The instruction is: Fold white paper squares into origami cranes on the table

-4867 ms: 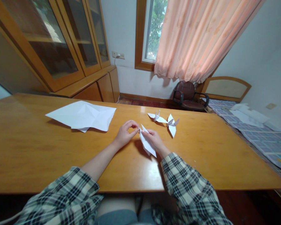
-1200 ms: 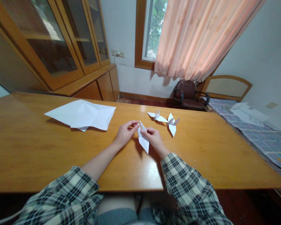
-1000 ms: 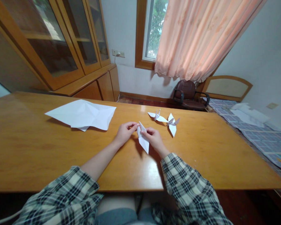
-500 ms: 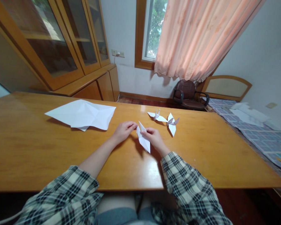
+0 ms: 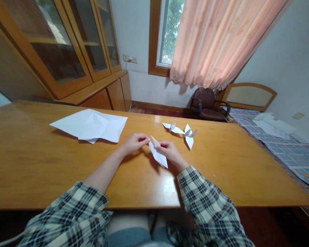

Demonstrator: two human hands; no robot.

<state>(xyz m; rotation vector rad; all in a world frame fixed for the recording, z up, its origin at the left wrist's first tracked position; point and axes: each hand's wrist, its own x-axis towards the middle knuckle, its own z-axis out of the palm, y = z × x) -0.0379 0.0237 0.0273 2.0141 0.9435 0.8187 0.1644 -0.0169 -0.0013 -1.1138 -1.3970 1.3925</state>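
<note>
Pinching a small pointed white folded paper in left hand and right hand
With two white paper cranes just beyond, large creased white sheet well left

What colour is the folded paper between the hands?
White; the folded paper shows best in the head view.

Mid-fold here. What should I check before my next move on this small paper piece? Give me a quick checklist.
1. Grip: left hand pinches the upper tip of the folded paper piece, right hand holds its right edge: ok.
2. Piece lifted off the table: cannot tell.
3. Two paper cranes stand beyond the right hand, apart from it: ok.
4. Large creased sheet lies to the left, not touching the left hand: ok.
5. Crease alignment in the piece, too small to judge: cannot tell.
</note>
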